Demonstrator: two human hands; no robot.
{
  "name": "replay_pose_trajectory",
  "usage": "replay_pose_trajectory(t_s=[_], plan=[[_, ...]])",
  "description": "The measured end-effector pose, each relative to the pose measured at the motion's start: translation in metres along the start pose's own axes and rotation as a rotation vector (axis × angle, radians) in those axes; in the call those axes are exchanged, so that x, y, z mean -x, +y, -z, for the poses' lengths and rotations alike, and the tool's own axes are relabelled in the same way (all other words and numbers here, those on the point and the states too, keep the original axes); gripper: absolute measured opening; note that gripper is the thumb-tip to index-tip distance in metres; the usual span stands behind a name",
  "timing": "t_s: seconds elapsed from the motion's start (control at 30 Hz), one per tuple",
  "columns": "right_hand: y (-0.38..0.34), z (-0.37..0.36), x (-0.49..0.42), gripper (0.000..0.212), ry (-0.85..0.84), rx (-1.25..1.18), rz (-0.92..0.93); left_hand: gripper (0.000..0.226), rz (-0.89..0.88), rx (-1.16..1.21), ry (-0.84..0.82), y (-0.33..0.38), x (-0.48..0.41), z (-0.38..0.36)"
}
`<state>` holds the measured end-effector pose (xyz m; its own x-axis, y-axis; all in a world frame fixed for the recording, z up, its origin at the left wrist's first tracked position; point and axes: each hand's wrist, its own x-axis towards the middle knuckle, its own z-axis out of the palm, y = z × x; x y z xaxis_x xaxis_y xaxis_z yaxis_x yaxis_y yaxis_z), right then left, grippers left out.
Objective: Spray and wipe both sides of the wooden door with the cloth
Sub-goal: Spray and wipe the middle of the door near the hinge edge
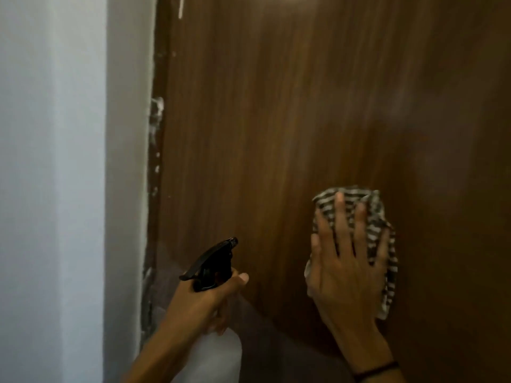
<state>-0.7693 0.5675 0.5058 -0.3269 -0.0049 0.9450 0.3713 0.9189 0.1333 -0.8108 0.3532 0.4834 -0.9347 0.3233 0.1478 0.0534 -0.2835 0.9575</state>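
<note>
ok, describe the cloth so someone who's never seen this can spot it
Start at the brown wooden door filling most of the view. Low on it, right of centre, the right hand presses flat on the cloth. It is the only patterned thing: crumpled, dark-and-white striped, unlike the black-topped spray bottle in the left hand.

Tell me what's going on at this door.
A person is cleaning the wooden door. Their right hand presses a striped cloth flat against the door's face, fingers spread and straight. Their left hand grips a spray bottle by its neck, lower and to the left, with the black nozzle pointing up towards the door. A white wall runs along the door's left edge. Only this one side of the door is in view.
</note>
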Motion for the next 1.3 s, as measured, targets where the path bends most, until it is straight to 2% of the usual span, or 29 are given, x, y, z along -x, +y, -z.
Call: replay_pose_trajectory(t_s=[0.07, 0.2, 0.27, 0.37, 0.47, 0.63, 0.87, 1.1, 1.2, 1.3], plan=[[-0.030, -0.009, -0.014, 0.054, 0.014, -0.004, -0.025, 0.045, -0.003, 0.003, 0.029, -0.001, -0.003, 0.017], [-0.088, -0.040, -0.003, 0.062, -0.090, -0.033, 0.275, 0.044, -0.002, 0.002, 0.098, -0.007, -0.006, 0.059], [-0.107, -0.050, 0.011, 0.067, -0.113, -0.048, 0.332, 0.037, 0.024, 0.012, 0.131, -0.014, -0.005, 0.080], [-0.123, -0.056, 0.023, 0.077, -0.129, -0.054, 0.279, 0.026, 0.078, 0.009, 0.188, -0.028, -0.006, 0.107], [-0.132, -0.059, 0.027, 0.073, -0.129, -0.045, 0.262, 0.028, 0.137, 0.004, 0.190, -0.041, -0.012, 0.129], [-0.153, -0.073, 0.043, 0.076, -0.242, -0.021, 0.394, 0.020, 0.200, -0.018, 0.154, -0.055, -0.025, 0.148], [-0.166, -0.073, 0.048, 0.068, -0.226, -0.076, 0.315, 0.018, 0.251, -0.117, 0.039, -0.063, -0.030, 0.161], [-0.167, -0.072, 0.047, 0.059, -0.249, -0.135, 0.298, 0.013, 0.345, -0.153, 0.115, -0.077, -0.044, 0.172], [-0.172, -0.071, 0.040, 0.053, -0.258, -0.173, 0.281, 0.019, 0.345, -0.170, 0.147, -0.075, -0.045, 0.181], [-0.192, -0.076, 0.023, 0.053, -0.264, -0.159, 0.284, 0.018, 0.327, -0.162, 0.112, -0.073, -0.047, 0.191]])
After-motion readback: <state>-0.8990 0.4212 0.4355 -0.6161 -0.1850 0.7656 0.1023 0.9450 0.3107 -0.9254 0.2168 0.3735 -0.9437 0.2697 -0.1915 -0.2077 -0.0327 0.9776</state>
